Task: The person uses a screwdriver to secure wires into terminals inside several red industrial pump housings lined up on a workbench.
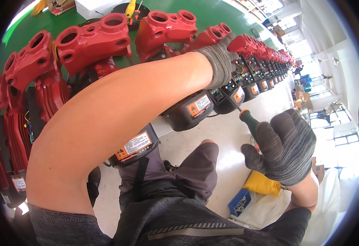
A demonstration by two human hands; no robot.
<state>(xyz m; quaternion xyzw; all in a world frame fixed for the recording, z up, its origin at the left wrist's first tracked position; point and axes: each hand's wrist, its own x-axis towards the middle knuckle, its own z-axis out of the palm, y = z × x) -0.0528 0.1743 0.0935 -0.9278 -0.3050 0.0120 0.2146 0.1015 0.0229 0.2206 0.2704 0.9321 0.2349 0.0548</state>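
My right hand (287,149), in a dark grey knitted glove, is closed round the green handle of a screwdriver (249,120). The thin shaft points up and left into the uncovered black terminal box (230,89) of a red pump. My left hand (218,61), gloved alike, lies beside that box, against the red pump body (210,37). Its fingers are mostly hidden behind the back of the hand, so their grip does not show. Just left of the worked box is the black motor end (191,110) of another pump, with an orange and white label.
Red pumps (92,37) stand in a long row on a green bench (218,14), stretching far right. At the back sits a dark round tray (140,18) with a yellow-handled tool (130,9). Low on the right are a blue bin (239,202) and a yellow sack (262,183).
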